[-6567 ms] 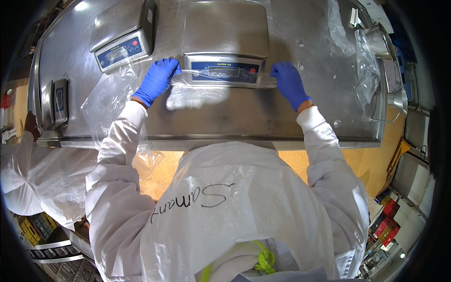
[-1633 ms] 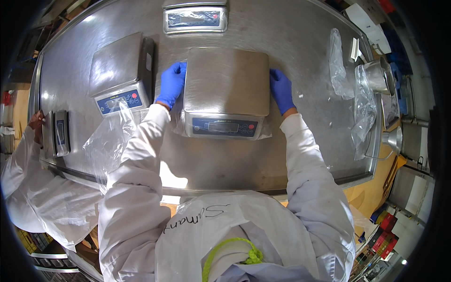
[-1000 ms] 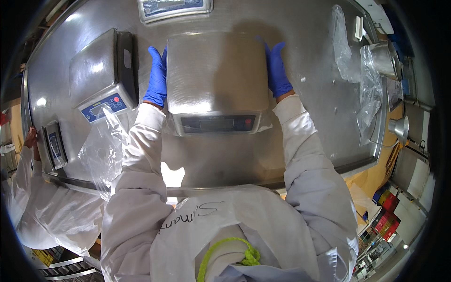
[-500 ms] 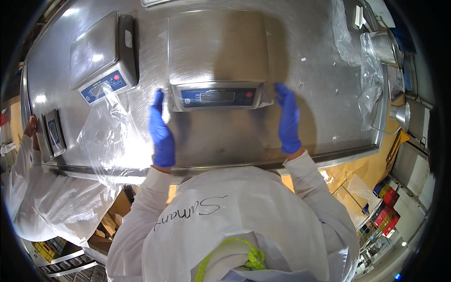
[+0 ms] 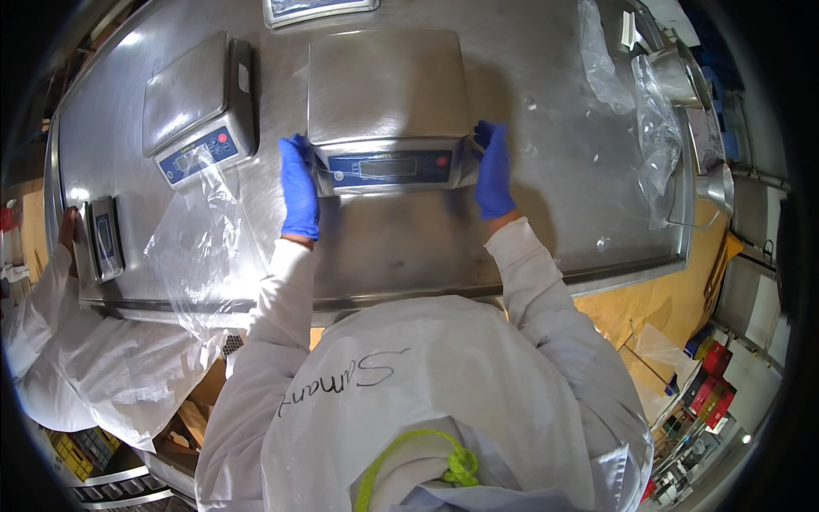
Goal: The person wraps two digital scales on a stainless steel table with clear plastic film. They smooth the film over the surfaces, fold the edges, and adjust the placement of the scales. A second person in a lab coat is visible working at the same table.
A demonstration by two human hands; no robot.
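2 blue-gloved hands, left hand (image 5: 299,188) and right hand (image 5: 493,171), bracket the square steel platform scale with a blue display panel (image 5: 388,107) on the steel counter (image 5: 546,230); fingers pressed together, flat against its front corners. Positioning seems underway; squaring it likely needs even pressure from both sides.

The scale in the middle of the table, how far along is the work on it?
Done: the scale sits flat on the steel table, its display facing the person. In hand: the left hand and right hand are at its front corners, on its clear plastic cover. Left: a loose plastic sheet lies by another scale.
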